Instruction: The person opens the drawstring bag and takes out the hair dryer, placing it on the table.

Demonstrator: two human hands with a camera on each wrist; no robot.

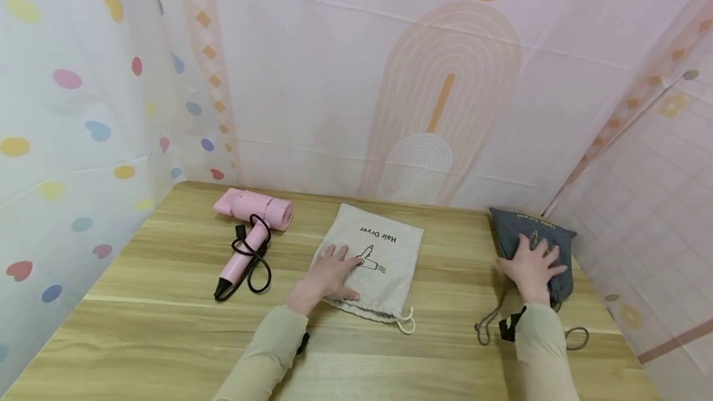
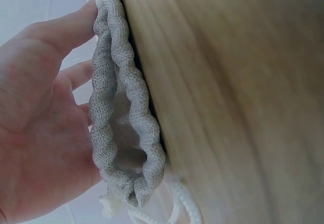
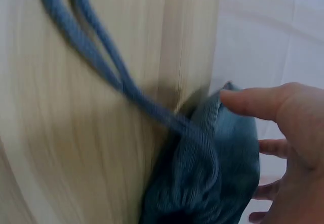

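Note:
A pale linen drawstring bag (image 1: pixel 390 252), printed "Hair Dryer" with a dryer drawing, lies flat on the table. My left hand (image 1: pixel 328 276) rests on its left part with the fingers spread. In the left wrist view the gathered mouth of the linen bag (image 2: pixel 129 97) gapes a little beside the palm. At the right, my right hand (image 1: pixel 533 270) lies with spread fingers on a dark grey drawstring bag (image 1: pixel 504 228) that bears the same print. Its cord (image 3: pixel 101 57) trails over the table. A pink hair dryer (image 1: pixel 253 208) lies left of the linen bag.
A black power cord (image 1: pixel 257 255) is looped around the dryer's handle. The wooden table (image 1: pixel 167 327) ends against a patterned cloth (image 1: pixel 312 79) at the back and sides. The grey bag lies close to the table's right edge.

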